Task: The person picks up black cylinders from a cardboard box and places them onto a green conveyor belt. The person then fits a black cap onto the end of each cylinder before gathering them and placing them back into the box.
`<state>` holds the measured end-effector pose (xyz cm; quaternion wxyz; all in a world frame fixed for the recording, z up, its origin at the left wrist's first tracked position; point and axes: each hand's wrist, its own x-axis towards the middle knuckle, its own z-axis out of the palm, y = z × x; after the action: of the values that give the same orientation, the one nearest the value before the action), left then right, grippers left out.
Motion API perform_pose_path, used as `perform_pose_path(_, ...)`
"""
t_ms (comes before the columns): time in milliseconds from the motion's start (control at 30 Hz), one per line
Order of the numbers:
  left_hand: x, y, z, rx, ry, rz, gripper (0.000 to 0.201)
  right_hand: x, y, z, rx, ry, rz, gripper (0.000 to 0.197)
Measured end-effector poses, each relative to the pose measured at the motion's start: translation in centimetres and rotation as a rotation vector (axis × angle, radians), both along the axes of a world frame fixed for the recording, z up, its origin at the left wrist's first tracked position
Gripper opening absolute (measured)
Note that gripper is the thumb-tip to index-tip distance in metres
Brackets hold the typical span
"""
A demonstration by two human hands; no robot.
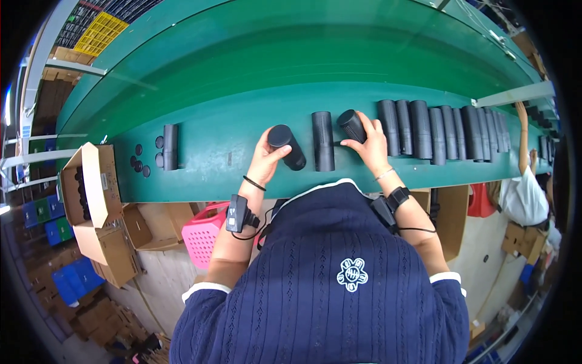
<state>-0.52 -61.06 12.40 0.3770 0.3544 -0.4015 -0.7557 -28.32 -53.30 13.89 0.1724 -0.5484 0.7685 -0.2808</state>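
My left hand (264,160) is closed around a black cylinder (293,153), its round flat end tilted up toward me. A second black cylinder (350,123) is in my right hand (372,148), gripped between thumb and fingers, with its lower part hidden by the hand. Between the two hands another black cylinder (323,145) with a dotted grip texture lies on the green table (224,133), touched by neither. Several small black round caps (139,148) are scattered at the left, beside a lone black cylinder (171,147).
To the right, several black cylinders (419,130) lie side by side in a row. A cardboard box (102,182) with dark pieces inside stands at the table's left end. Below the front edge are a pink plastic stool (205,236) and a white bag (523,199).
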Motion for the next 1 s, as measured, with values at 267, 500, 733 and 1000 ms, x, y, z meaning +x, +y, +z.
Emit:
perform_pose_path(267, 0.8, -0.1, 0.8, 0.04, 0.136, -0.168, 0.063, -0.2, -0.9, -3.9, 0.035, 0.137, -0.014, 0.059)
perform_pose_path(500, 1.2, -0.1, 2.2, 0.107, 0.121, -0.232, 0.063, 7.0, -5.7, 2.7, 0.35, -1.15, 0.437, 0.029)
perform_pose_path(733, -0.5, -0.5, 1.9, -0.051, -0.123, -0.124, 0.047, 9.3, -7.7, 2.4, 0.285, -1.198, 0.324, 0.017)
perform_pose_path(1000, -3.7, -2.8, 4.2, 0.206, 0.417, -0.121, 0.055, 6.0, -3.3, 1.9, -0.154, -0.469, 0.622, 0.088)
